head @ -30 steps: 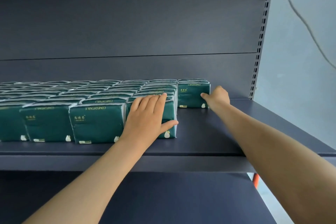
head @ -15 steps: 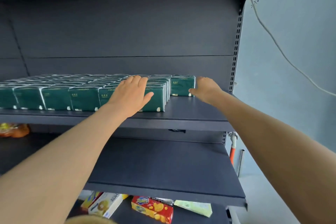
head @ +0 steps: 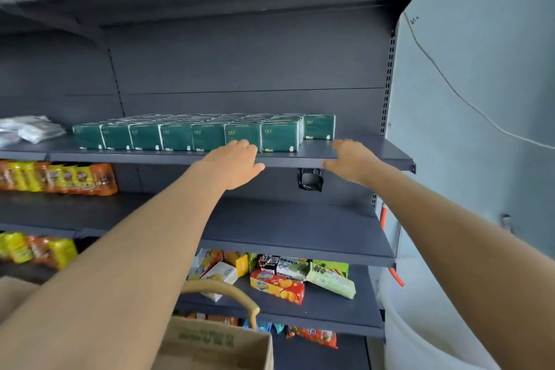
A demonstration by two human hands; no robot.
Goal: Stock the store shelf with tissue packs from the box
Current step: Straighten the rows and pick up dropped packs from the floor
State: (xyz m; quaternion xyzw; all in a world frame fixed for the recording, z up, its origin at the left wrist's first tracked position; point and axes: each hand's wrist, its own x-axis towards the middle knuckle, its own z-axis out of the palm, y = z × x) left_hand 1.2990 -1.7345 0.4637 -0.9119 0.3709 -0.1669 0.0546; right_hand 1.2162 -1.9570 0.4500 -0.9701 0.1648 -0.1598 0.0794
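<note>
Left hand (head: 232, 164) and right hand (head: 350, 161) spread, empty: refill from the box (head: 210, 345), setting flush beside the tissue packs (head: 207, 137).

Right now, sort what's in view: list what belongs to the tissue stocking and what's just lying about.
Job: tissue packs, shelf, cardboard box.
Lying about: snack bags, biscuit boxes, white bucket, wall cable.

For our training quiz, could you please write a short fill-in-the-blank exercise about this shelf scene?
The tissue packs are ___ in colour.
The left hand and the right hand both hold ___.
The cardboard box sits ___ than the tissue shelf.
Missing words: green; nothing; lower.
</note>
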